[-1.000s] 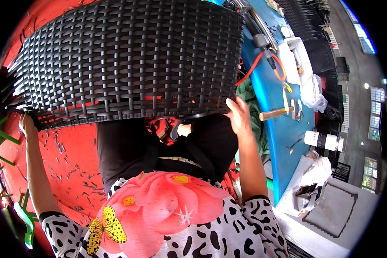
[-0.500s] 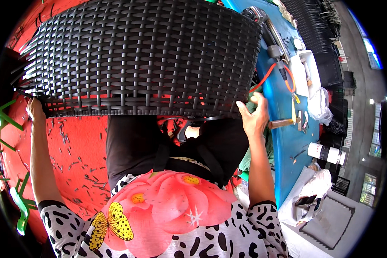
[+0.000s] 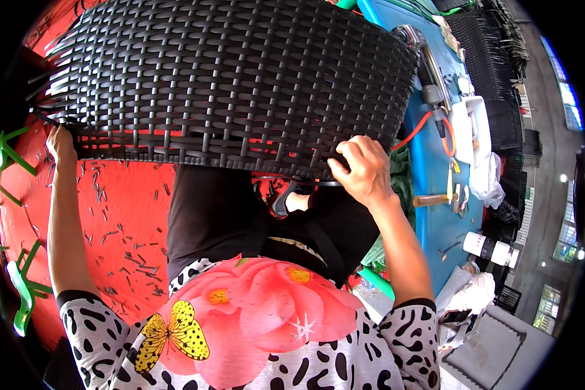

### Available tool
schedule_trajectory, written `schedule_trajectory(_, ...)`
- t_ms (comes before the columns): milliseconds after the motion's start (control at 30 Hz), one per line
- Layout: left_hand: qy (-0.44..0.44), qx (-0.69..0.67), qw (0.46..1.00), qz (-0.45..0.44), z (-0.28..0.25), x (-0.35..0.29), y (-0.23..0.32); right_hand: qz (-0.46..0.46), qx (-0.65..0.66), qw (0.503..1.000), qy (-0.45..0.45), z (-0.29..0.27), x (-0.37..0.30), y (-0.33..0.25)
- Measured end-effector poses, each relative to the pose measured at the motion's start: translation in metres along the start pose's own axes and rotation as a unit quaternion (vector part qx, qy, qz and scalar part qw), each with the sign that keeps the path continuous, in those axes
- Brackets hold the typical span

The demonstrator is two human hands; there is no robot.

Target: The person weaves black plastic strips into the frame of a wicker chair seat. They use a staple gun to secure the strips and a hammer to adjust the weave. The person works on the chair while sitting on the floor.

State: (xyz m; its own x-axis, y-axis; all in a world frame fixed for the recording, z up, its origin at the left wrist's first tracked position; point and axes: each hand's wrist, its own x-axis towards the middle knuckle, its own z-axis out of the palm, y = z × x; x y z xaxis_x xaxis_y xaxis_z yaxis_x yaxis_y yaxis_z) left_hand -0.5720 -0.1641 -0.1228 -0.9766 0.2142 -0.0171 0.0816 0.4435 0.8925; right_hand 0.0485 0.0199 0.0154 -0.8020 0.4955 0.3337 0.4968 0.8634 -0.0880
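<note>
A large black woven wicker panel (image 3: 240,84) spans the upper part of the view, its near edge above my lap and sagging a little toward the right. At that panel's near left corner, my left hand (image 3: 61,144) is closed round the edge and the loose dark strand ends there. My right hand (image 3: 365,170) rests at the near right part of the weave. Its fingers are bent over the strands, with the thumb at the near edge. What lies under those fingers is hidden.
Right of the panel, a blue table (image 3: 441,227) bears a wooden-handled tool (image 3: 432,200), a power tool (image 3: 433,97) with an orange hose, a white tray (image 3: 465,136) and a white bottle (image 3: 487,249). Dark strand scraps litter the red floor (image 3: 127,221). Green plastic legs (image 3: 19,292) stand far left.
My right hand has moved left from beside the panel's right end onto its near edge, and its spread fingers have bent in. The view has shifted slightly; my left hand keeps its hold.
</note>
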Motion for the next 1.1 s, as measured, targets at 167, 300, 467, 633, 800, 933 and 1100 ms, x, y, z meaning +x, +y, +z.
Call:
schedule_trajectory(167,-0.005,-0.039,0.999,-0.011,0.007,-0.018,0.016,-0.069,-0.019,0.997,-0.035,0.012,0.029,-0.016)
schedule_trajectory(300,0.013,-0.083,0.996,-0.019,0.005,-0.032,0.023,-0.07,-0.023,0.996,-0.05,0.015,0.035,-0.015)
schedule_trajectory(467,0.035,-0.037,0.999,-0.001,0.007,-0.014,0.005,-0.106,-0.046,0.991,-0.073,0.012,0.049,-0.026)
schedule_trajectory(633,0.035,-0.109,0.993,-0.039,0.004,-0.048,0.038,-0.02,0.052,0.993,-0.107,0.014,0.058,-0.023)
schedule_trajectory(800,0.056,-0.082,0.995,-0.012,0.009,-0.054,0.039,-0.117,0.098,0.984,-0.097,0.013,0.088,-0.053)
schedule_trajectory(933,0.067,-0.109,0.991,-0.04,0.012,-0.057,0.045,-0.12,0.051,0.986,-0.106,0.034,0.097,-0.055)
schedule_trajectory(1100,0.078,-0.107,0.99,-0.041,0.009,-0.068,0.053,-0.131,0.087,0.983,-0.089,0.033,0.107,-0.073)
